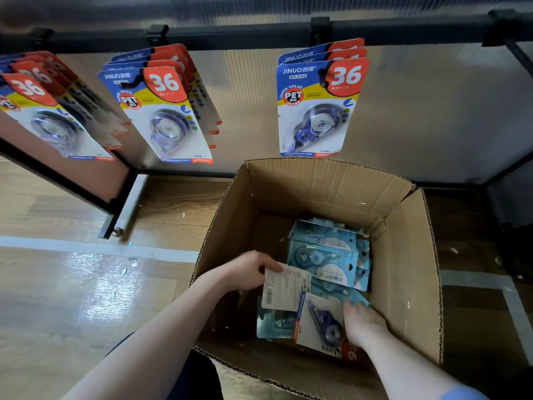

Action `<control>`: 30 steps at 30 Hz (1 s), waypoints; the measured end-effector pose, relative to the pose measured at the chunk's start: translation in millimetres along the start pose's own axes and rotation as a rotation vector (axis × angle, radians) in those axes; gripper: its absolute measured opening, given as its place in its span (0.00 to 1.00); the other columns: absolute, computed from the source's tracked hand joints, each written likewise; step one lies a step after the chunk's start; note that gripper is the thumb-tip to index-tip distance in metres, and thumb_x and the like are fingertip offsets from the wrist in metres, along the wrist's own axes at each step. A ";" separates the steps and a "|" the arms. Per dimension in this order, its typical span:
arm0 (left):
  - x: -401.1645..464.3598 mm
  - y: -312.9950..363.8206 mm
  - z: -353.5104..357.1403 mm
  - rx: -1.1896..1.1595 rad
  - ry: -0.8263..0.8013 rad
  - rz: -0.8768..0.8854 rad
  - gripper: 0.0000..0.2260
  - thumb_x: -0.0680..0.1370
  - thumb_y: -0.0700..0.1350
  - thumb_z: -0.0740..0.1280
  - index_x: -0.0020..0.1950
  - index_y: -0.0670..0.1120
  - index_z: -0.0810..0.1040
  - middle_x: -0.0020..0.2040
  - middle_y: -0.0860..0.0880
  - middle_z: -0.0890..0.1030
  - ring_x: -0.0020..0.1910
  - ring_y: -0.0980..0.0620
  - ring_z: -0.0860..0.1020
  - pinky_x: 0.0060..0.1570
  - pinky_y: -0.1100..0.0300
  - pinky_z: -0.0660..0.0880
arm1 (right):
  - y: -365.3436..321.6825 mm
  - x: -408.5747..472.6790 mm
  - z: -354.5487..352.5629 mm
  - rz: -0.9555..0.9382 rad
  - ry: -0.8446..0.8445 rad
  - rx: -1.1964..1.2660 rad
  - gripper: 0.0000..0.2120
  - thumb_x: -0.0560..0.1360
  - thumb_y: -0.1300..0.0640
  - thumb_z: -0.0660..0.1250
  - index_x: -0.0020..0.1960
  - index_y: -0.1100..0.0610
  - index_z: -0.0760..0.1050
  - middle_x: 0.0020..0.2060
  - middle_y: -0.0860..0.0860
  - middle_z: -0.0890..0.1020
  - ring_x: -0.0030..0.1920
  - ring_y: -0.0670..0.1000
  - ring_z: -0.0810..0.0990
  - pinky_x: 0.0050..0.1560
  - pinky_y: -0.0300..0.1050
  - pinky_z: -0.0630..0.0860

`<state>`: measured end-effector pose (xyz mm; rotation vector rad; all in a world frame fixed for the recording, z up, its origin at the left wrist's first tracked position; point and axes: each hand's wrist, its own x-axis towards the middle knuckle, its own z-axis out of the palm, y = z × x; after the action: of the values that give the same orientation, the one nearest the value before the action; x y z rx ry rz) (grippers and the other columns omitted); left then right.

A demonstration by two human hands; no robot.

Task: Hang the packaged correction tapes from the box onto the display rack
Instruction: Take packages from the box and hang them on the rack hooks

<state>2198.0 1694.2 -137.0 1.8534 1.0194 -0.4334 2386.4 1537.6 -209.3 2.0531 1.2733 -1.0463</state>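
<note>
Both my hands reach into an open cardboard box (pixel 409 278) on the floor. My left hand (pixel 248 269) pinches a correction tape pack (pixel 284 287) turned with its white back up. My right hand (pixel 360 321) grips another pack (pixel 320 324), face up, with a purple tape dispenser and a red corner. Under them lie several light blue packs (pixel 328 255). Above the box, packs hang from hooks on the black rack bar (pixel 245 33): a bunch on the right hook (pixel 317 102), a bunch on the middle hook (pixel 161 108) and a bunch at the far left (pixel 43 108).
A bare hook (pixel 516 50) sticks out at the rack's far right. The rack's black frame and a caster foot (pixel 115 230) stand left of the box on the wooden floor. Pale tape lines cross the floor (pixel 86 246).
</note>
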 end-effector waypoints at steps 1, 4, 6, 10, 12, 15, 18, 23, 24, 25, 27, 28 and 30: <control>-1.8 -1.0 0.1 0.043 0.008 0.019 0.17 0.78 0.38 0.63 0.66 0.48 0.73 0.66 0.49 0.71 0.65 0.52 0.71 0.50 0.67 0.73 | -0.4 0.3 0.2 0.008 0.015 0.005 0.26 0.75 0.65 0.61 0.71 0.56 0.59 0.66 0.56 0.67 0.66 0.56 0.69 0.63 0.48 0.71; -4.0 -1.4 0.9 0.115 0.019 0.045 0.19 0.77 0.39 0.65 0.68 0.48 0.71 0.65 0.49 0.71 0.63 0.53 0.71 0.38 0.73 0.72 | 2.0 3.6 -1.9 0.006 0.058 -0.016 0.22 0.76 0.63 0.60 0.69 0.56 0.62 0.66 0.55 0.67 0.66 0.55 0.68 0.64 0.47 0.69; -2.0 -2.0 1.0 0.143 0.032 0.072 0.20 0.77 0.40 0.66 0.68 0.48 0.71 0.65 0.49 0.71 0.62 0.52 0.72 0.34 0.74 0.72 | 5.0 5.1 -6.5 -0.007 0.073 -0.059 0.19 0.77 0.62 0.59 0.67 0.56 0.67 0.65 0.54 0.69 0.65 0.54 0.68 0.63 0.45 0.69; -2.6 -4.3 1.4 0.191 0.041 0.099 0.21 0.76 0.41 0.68 0.68 0.50 0.72 0.64 0.49 0.72 0.60 0.53 0.72 0.47 0.68 0.74 | 10.0 -0.1 -16.6 -0.063 0.011 -0.144 0.16 0.76 0.64 0.60 0.64 0.56 0.70 0.61 0.54 0.74 0.58 0.53 0.74 0.54 0.44 0.72; -4.6 -4.9 2.3 0.213 0.045 0.095 0.21 0.75 0.42 0.68 0.68 0.51 0.72 0.64 0.50 0.72 0.58 0.55 0.72 0.47 0.67 0.75 | 11.4 -3.7 -22.3 -0.092 -0.045 -0.181 0.15 0.76 0.64 0.59 0.62 0.56 0.70 0.58 0.53 0.75 0.50 0.52 0.72 0.49 0.43 0.70; -6.7 -1.9 2.4 0.248 0.079 0.115 0.20 0.75 0.44 0.69 0.67 0.50 0.73 0.63 0.50 0.73 0.59 0.54 0.73 0.55 0.66 0.72 | 11.9 -7.9 -34.1 -0.133 -0.122 -0.209 0.03 0.78 0.61 0.59 0.50 0.54 0.69 0.40 0.50 0.69 0.47 0.52 0.68 0.47 0.43 0.67; -10.0 4.7 -1.0 0.307 0.135 0.158 0.18 0.75 0.47 0.69 0.64 0.48 0.76 0.61 0.50 0.76 0.59 0.54 0.73 0.54 0.68 0.67 | 12.5 -13.1 -42.7 -0.150 -0.128 -0.171 0.03 0.79 0.59 0.58 0.47 0.55 0.64 0.37 0.50 0.65 0.48 0.53 0.68 0.49 0.43 0.66; -17.4 6.6 -11.9 0.243 0.253 0.153 0.11 0.72 0.49 0.72 0.52 0.49 0.83 0.51 0.52 0.83 0.51 0.56 0.79 0.48 0.70 0.68 | 18.5 -20.8 -61.8 -0.184 -0.059 -0.035 0.11 0.80 0.62 0.48 0.50 0.54 0.68 0.43 0.52 0.71 0.61 0.54 0.71 0.51 0.45 0.64; -20.4 7.5 -14.3 0.250 0.276 0.145 0.10 0.72 0.50 0.71 0.51 0.49 0.83 0.50 0.52 0.83 0.50 0.56 0.79 0.48 0.68 0.69 | 18.7 -22.4 -65.3 -0.196 -0.038 -0.033 0.13 0.81 0.59 0.46 0.55 0.53 0.69 0.53 0.55 0.73 0.64 0.54 0.70 0.53 0.45 0.64; -22.3 7.1 -15.5 0.270 0.297 0.139 0.10 0.72 0.50 0.70 0.51 0.50 0.83 0.50 0.53 0.83 0.50 0.56 0.79 0.49 0.67 0.70 | 19.4 -21.8 -67.8 -0.228 -0.020 -0.039 0.14 0.81 0.56 0.46 0.57 0.51 0.68 0.60 0.55 0.72 0.66 0.53 0.69 0.56 0.45 0.65; -23.6 6.3 -14.8 0.323 0.329 0.126 0.10 0.74 0.51 0.68 0.52 0.50 0.83 0.51 0.53 0.82 0.51 0.55 0.78 0.50 0.65 0.70 | 21.1 -23.2 -71.0 -0.298 0.044 -0.099 0.13 0.82 0.52 0.47 0.57 0.49 0.69 0.64 0.54 0.70 0.67 0.52 0.68 0.61 0.43 0.64; -24.5 7.6 -13.9 0.360 0.343 0.110 0.10 0.74 0.51 0.67 0.53 0.51 0.82 0.52 0.52 0.82 0.52 0.54 0.77 0.51 0.64 0.69 | 21.8 -22.5 -70.4 -0.284 0.063 -0.059 0.15 0.82 0.50 0.47 0.63 0.49 0.68 0.67 0.54 0.68 0.68 0.52 0.67 0.64 0.42 0.63; -26.9 9.7 -11.5 0.464 0.401 0.067 0.11 0.75 0.52 0.65 0.56 0.52 0.81 0.54 0.51 0.79 0.54 0.52 0.76 0.51 0.62 0.69 | 23.8 -24.6 -69.4 -0.205 0.062 0.125 0.21 0.80 0.46 0.49 0.70 0.50 0.63 0.69 0.52 0.67 0.67 0.51 0.67 0.67 0.43 0.62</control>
<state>2188.4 1689.6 -108.1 2.4528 1.1856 -0.2761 2425.3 1566.0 -148.7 2.0946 1.5113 -1.1875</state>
